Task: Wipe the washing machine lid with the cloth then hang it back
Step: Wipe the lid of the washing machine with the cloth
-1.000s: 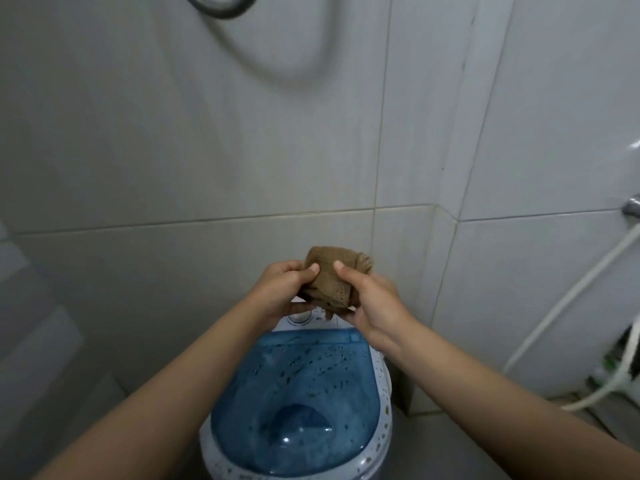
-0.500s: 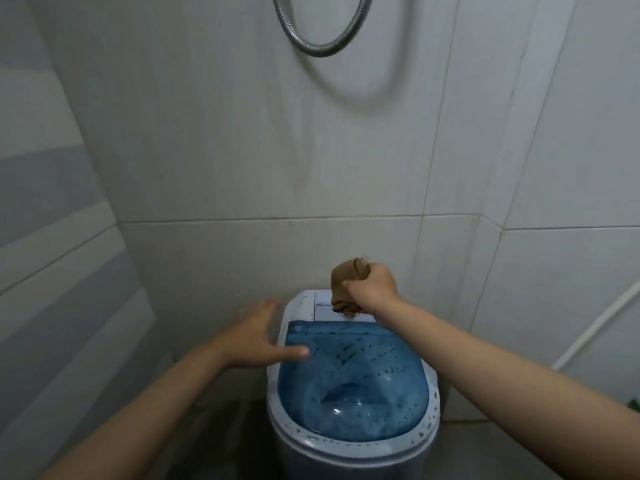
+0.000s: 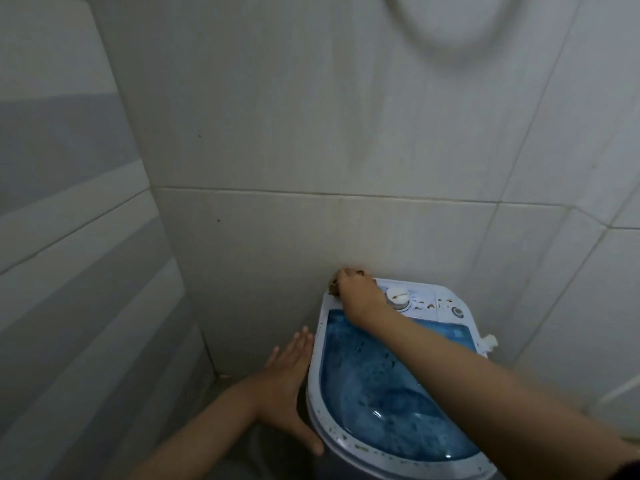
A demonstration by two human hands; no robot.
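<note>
Glossy grey wall tiles (image 3: 346,133) fill most of frame. Washing machine (image 3: 332,441) lower right, translucent blue speckled lid (image 3: 374,382). Left hand (image 3: 287,386) flat, fingers spread, against machine's side. Right hand (image 3: 360,297) closed on crumpled brown cloth (image 3: 333,283) at rear-left corner.

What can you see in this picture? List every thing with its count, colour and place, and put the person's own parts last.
Washing machine: one, white and grey body, bottom centre, against the tiled wall.
Lid: one, translucent blue, speckled with dirt, closed on top of the machine.
Dial: one, white, on the control panel behind the lid.
Cloth: one, brown, mostly hidden under the right hand at the machine's back left corner.
Hose: one, grey, blurred loop on the wall, top.
Wall tiles: many, pale grey, all round.
Left hand: one, open, flat against the machine's left side.
Right hand: one, closed on the cloth, pressing it on the machine's top.
</note>
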